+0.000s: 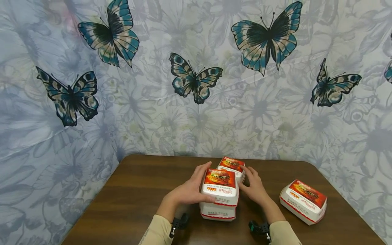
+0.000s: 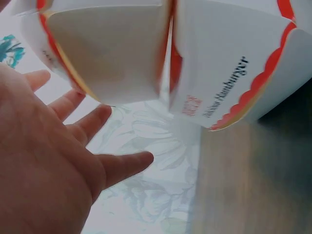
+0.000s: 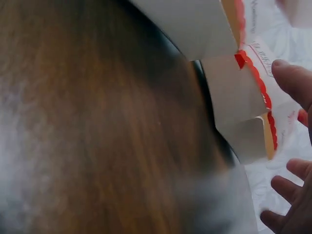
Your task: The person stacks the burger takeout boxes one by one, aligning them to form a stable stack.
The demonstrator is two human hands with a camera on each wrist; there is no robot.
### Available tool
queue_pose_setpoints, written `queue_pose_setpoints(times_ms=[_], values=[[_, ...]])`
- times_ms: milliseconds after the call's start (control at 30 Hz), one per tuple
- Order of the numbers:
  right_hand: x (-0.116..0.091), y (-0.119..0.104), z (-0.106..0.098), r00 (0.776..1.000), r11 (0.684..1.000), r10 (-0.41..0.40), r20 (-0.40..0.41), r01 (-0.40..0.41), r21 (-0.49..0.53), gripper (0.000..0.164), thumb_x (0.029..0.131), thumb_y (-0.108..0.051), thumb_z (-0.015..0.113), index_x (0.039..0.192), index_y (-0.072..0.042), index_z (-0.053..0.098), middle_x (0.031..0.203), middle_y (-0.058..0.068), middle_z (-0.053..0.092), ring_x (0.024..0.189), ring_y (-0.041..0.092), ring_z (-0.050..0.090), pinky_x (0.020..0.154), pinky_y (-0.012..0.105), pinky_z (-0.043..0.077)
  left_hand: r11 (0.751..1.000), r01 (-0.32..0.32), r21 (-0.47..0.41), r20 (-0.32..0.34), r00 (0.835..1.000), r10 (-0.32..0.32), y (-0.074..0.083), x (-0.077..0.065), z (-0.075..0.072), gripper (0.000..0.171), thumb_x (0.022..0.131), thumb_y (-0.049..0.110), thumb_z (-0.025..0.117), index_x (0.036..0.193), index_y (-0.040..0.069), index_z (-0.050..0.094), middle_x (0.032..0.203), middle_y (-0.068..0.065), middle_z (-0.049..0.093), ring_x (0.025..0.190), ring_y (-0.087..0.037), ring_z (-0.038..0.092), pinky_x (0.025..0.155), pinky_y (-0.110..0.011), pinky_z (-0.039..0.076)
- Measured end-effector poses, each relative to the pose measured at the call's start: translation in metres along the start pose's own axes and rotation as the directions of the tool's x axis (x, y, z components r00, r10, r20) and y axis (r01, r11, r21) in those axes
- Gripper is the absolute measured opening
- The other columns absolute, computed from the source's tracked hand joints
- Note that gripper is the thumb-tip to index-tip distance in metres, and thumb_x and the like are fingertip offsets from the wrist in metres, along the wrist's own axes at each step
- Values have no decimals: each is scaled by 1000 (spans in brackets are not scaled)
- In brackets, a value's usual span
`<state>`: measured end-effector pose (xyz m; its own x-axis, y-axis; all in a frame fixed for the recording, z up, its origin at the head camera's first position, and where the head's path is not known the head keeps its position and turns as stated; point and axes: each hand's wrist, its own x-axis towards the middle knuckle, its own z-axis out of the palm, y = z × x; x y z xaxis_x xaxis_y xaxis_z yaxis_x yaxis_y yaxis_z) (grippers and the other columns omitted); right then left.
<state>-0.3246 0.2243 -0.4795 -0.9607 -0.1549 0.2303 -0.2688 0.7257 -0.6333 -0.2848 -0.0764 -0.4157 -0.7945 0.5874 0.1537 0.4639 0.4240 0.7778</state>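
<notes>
Two white hamburger boxes are stacked near the table's middle: an upper box (image 1: 223,190) with a red burger picture on its lid, and a lower box (image 1: 218,211) under it. Behind the stack is another burger box (image 1: 231,165), partly hidden. My left hand (image 1: 191,189) lies along the upper box's left side, thumb at the front, fingers toward the back. In the left wrist view its fingers (image 2: 126,168) are spread and straight beside the box. On the right side, my right hand (image 1: 255,187) has its thumb near the upper box and its fingertips at the rear box.
A separate burger box (image 1: 303,201) stands at the right on the brown wooden table (image 1: 128,200). Behind the table hangs a pale floral backdrop (image 1: 147,129) with blue butterflies. Each wrist wears a small black camera mount (image 1: 179,223).
</notes>
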Motion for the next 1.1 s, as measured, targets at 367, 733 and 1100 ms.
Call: queue_pose_setpoints(times_ms=[367,733,1100], values=[[8,0,7,999,993,41,-7,-42,-114,71,91,-22,65,155,-17,34,162,27,13,139,60,27,100,78,30,1000,20,6,-11,1000,-20,0,-3,1,112,78,48,82,156,47,1,164,4,9,150,-25,23,114,-56,35],[7,-5,-3,999,996,46,16,-45,-72,61,90,-21,69,144,-9,43,162,29,13,140,60,23,101,76,33,1000,0,20,3,1000,0,2,-3,2,108,80,46,81,157,45,4,166,10,5,152,-20,19,116,-53,34],[7,-3,-1,1000,1000,0,6,0,10,63,87,-21,76,136,-2,41,158,32,21,145,54,23,111,68,30,1000,7,10,1,1000,-7,1,-5,-5,109,79,51,80,156,47,4,166,11,4,152,-21,18,115,-55,34]])
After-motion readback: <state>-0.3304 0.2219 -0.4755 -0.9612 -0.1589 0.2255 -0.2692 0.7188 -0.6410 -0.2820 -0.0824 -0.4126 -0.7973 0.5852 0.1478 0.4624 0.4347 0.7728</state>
